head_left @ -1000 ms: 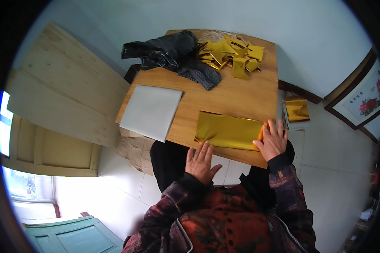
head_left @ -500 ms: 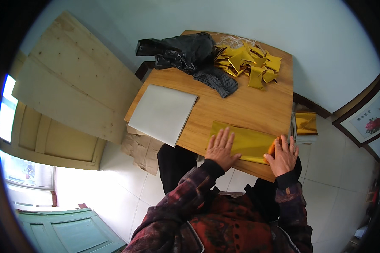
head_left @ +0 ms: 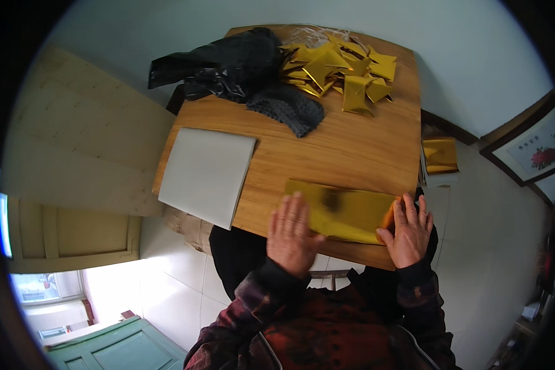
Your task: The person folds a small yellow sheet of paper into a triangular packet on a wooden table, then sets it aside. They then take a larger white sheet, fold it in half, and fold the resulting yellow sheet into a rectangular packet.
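A folded strip of shiny gold foil paper (head_left: 354,213) lies along the near right edge of the wooden table (head_left: 327,157). My left hand (head_left: 291,239) is over the strip's left end, palm down with fingers stretched out; slight blur hides whether it touches. At the right end my right hand (head_left: 409,234) lies flat with fingers extended, against an orange-looking raised edge (head_left: 388,216) of the foil. What is beneath that palm is hidden. Neither hand grips anything.
Folded gold foil pieces (head_left: 327,65) pile up at the back, beside a black plastic bag (head_left: 228,65) and a dark textured cloth (head_left: 287,108). A grey-white folded sheet (head_left: 208,176) lies at left. More gold sheets (head_left: 439,155) are stacked low, right of the table.
My left hand has slid left and nearer along the foil strip, off its middle. My right hand stays at the right end. The whole view has shifted slightly.
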